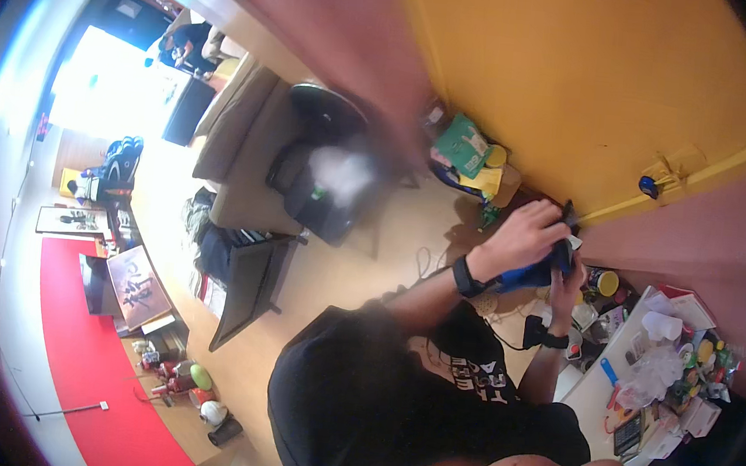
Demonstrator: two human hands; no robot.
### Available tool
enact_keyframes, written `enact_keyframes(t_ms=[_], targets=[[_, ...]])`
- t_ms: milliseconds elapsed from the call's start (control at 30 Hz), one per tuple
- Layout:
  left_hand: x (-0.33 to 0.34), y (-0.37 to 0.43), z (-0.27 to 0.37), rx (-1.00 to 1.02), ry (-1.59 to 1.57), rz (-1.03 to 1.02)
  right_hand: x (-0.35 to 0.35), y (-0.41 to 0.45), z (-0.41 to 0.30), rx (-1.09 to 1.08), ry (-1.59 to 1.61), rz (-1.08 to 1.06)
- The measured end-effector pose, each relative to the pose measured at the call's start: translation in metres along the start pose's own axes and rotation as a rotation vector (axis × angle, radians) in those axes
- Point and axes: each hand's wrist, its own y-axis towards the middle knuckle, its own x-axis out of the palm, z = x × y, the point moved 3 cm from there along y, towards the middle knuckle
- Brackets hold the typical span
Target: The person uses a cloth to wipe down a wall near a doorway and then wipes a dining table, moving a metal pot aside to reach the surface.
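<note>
In the head view, both my hands meet right of centre, in front of the yellow and pink wall. My left hand (pixel 567 289) is closed around the lower side of a dark item (pixel 563 256) with a small white part. At its upper side, the bent fingers of my right hand (pixel 525 235) touch the item; whether they grip it is not plain. The item's exact kind cannot be told. Behind my hands and right wrist shows a blue object (pixel 519 277), partly hidden. Black straps with small devices sit on both wrists.
A white table (pixel 586 401) at the lower right bears cups, plastic bags, bottles and a calculator (pixel 628 434). Beyond my hands, a green packet (pixel 464 147) tops a pile of goods by the wall. A black chair (pixel 323 203) and a sofa (pixel 254 151) stand left of centre. A person (pixel 190 46) is far off.
</note>
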Motion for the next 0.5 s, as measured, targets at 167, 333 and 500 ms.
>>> enact_keyframes(t_ms=[167,333,500], targets=[[-0.070,-0.031,-0.038,-0.115,0.118,-0.001,0.036,0.023,-0.049,0.013,-0.203,-0.338],[-0.143,-0.060,-0.073,-0.062,0.176,-0.002,0.095,0.032,-0.082,-0.109,-0.376,-0.338],[-0.227,-0.088,-0.120,-0.089,0.240,-0.023,0.178,0.038,-0.094,-0.215,-0.433,-0.091]])
